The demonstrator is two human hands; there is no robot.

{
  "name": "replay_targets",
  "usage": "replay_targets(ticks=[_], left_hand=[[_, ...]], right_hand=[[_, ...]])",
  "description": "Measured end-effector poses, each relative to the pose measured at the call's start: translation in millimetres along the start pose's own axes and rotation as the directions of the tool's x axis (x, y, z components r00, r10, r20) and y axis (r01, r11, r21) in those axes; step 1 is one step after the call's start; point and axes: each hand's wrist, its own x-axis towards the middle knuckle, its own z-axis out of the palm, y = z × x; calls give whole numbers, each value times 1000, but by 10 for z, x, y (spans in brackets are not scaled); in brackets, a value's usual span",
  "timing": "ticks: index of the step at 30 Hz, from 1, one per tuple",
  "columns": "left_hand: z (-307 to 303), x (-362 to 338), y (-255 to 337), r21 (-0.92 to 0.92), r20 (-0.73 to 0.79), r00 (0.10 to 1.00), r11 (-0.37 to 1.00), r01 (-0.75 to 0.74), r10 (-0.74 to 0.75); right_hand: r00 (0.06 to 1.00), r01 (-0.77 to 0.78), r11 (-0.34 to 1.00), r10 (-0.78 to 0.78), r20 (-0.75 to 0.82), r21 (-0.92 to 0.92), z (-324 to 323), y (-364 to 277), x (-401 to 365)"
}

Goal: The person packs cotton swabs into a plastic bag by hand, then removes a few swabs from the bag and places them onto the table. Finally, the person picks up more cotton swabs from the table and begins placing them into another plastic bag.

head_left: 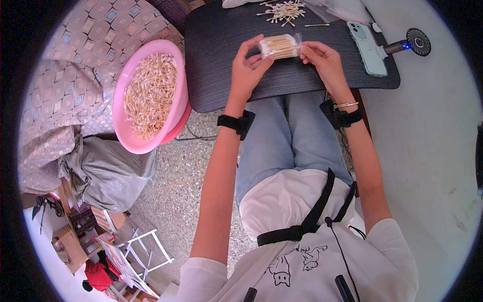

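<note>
A clear plastic packet of cotton swabs [280, 46] is held up above the black table, its swabs lying sideways. My left hand [250, 65] grips the packet's left end between thumb and fingers. At the right end, my right hand [323, 60] pinches the clear plastic edge with its thumb and fingertips. Just beyond the packet, a loose pile of cotton swabs [285, 12] lies on the table, with one single swab [317, 25] to its right.
The black table [211, 65] spans the top. A pink basin [121, 100] full of swabs stands to its left. On the table's right are a phone [370, 53], clear plastic bags [342, 9] and a small fan [418, 42] at the edge.
</note>
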Motion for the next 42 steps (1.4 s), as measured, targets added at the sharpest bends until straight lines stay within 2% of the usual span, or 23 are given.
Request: replay_targets(ticks=[3, 6, 12, 18, 21, 24, 27, 30, 33, 36, 39, 42], left_hand=[[7, 7, 5, 36, -9, 1000, 999, 10, -10], [-2, 7, -2, 32, -34, 999, 999, 30, -29], [-19, 17, -35, 5, -45, 999, 1000, 29, -29], [5, 11, -47, 1, -67, 998, 1000, -1, 1], [-9, 13, -65, -14, -54, 999, 1000, -3, 2], [-25, 17, -82, -23, -36, 999, 1000, 8, -9], [-30, 5, -89, -31, -45, 998, 999, 35, -36], [-16, -4, -79, -23, -55, 998, 1000, 16, -17], [-16, 0, -89, -13, -62, 998, 1000, -19, 18], [-41, 22, -107, -12, -66, 998, 1000, 1, -1], [-52, 26, -107, -35, -86, 995, 999, 42, -44], [-30, 18, -84, -56, -107, 991, 996, 69, -75]], right_hand=[[999, 11, 993, -6, 35, -117, -21, -28, -3], [995, 57, 991, -46, 89, -120, -22, 2, 10], [995, 22, 998, -15, 97, -62, -15, 7, 29], [991, 30, 997, -20, -132, 70, 154, -14, -35], [974, 94, 991, -112, -197, -98, 269, 86, -88], [932, 304, 921, -341, -126, -242, 304, 196, -64], [956, 243, 922, -281, -88, -300, 249, 155, -38], [981, 116, 992, -122, -149, -45, 307, 44, -88], [947, 275, 942, -300, -117, -190, 309, 117, -76], [944, 268, 930, -306, -123, -251, 274, 131, -64], [960, 178, 967, -211, -182, -182, 277, 107, -59], [966, 142, 972, -177, -188, -189, 304, 44, -62]])
